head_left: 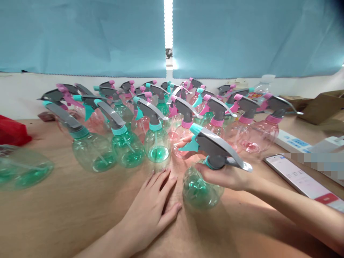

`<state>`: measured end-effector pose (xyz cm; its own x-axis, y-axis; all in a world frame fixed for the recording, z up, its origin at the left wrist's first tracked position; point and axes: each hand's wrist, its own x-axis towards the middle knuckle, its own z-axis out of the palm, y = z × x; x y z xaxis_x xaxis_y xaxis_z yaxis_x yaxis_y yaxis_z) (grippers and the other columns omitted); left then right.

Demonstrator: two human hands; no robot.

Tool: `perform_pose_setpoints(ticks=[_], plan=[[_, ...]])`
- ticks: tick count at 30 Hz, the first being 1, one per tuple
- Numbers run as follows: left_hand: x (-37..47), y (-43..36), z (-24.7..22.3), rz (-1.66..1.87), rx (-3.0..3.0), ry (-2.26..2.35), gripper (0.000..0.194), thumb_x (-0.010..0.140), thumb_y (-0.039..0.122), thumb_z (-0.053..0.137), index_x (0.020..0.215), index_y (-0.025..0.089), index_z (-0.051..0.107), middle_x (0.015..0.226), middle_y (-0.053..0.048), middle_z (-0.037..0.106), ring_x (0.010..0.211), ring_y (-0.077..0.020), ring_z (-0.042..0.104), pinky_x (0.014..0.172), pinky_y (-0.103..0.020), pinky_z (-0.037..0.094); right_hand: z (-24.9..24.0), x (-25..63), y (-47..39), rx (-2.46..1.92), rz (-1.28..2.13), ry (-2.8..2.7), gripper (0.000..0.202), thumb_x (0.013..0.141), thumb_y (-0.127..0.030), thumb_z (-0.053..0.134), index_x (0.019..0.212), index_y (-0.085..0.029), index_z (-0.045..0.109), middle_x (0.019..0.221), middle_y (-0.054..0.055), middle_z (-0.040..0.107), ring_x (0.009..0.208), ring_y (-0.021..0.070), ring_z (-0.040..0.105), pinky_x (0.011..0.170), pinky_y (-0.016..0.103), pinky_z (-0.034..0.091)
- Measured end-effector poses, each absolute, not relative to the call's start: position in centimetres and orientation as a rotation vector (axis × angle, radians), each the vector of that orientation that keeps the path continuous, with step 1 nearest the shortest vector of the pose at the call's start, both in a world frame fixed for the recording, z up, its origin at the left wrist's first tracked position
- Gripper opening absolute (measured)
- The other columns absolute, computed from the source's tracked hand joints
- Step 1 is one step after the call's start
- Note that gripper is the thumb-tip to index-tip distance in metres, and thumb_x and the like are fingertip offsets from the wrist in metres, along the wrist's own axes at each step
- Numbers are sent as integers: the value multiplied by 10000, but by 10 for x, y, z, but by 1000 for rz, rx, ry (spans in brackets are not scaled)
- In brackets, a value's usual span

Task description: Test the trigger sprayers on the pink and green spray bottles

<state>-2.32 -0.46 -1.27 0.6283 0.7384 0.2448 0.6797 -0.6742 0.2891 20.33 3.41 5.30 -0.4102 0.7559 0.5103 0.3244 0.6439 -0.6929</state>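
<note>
My right hand (223, 175) grips a green spray bottle (201, 193) around its neck, under the grey and turquoise trigger head. Some of its fingers are hidden behind the bottle. Flat on the table lies my left hand (153, 200), fingers stretched out and holding nothing, just left of that bottle. Beyond its fingertips stands a green spray bottle (157, 145) with a turquoise collar. Two more green spray bottles, one nearer (127, 147) and one farther left (92, 150), continue the front row. Pink spray bottles, including one at the right (263, 132), stand behind my right hand.
Several more pink and green spray bottles crowd the back of the wooden table (88, 211). A phone (301, 179) and a white power strip (292, 141) lie at the right, near a cardboard box (322, 107). Red plastic (13, 130) and a green bottle body (24, 166) are at the left.
</note>
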Motion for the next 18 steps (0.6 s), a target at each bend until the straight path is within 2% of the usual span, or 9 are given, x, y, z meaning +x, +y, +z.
perform_pose_setpoints(ticks=[5, 8, 12, 14, 18], plan=[[-22, -5, -10, 492, 2692, 1175, 514, 935, 383, 520, 1413, 241, 397, 1398, -120, 492, 1293, -330, 432, 1056, -535, 361, 49, 200, 29, -917, 625, -1970, 439, 810, -203, 636, 1231, -297, 555, 1113, 18, 671, 804, 140, 680, 744, 287, 578], [-22, -4, -11, 494, 2709, 1175, 512, 941, 388, 512, 1415, 234, 392, 1402, -125, 486, 1300, -328, 423, 1061, -534, 357, 47, 201, 29, -896, 615, -1977, 382, 818, -195, 622, 1189, -278, 579, 1164, 25, 659, 915, 158, 673, 787, 287, 577], [-22, -4, -10, 457, 2706, 1181, 503, 944, 382, 510, 1407, 220, 400, 1405, -134, 482, 1301, -332, 420, 1056, -544, 362, 49, 198, 31, -899, 587, -2006, 317, 813, -181, 597, 1122, -254, 598, 1235, 46, 631, 1036, 188, 646, 769, 283, 579], [-22, -4, -8, 441, 2702, 1182, 495, 942, 377, 514, 1397, 211, 411, 1404, -138, 480, 1301, -335, 420, 1055, -548, 361, 52, 196, 31, -880, 547, -1993, 337, 810, -164, 575, 1137, -247, 579, 1174, 49, 657, 1023, 189, 652, 754, 280, 579], [-21, -4, -6, 431, 2696, 1183, 483, 933, 372, 524, 1381, 220, 426, 1391, -133, 490, 1293, -329, 427, 1057, -541, 358, 58, 191, 28, -852, 541, -1945, 339, 806, -145, 541, 1130, -243, 553, 921, 36, 675, 919, 195, 677, 692, 276, 579]])
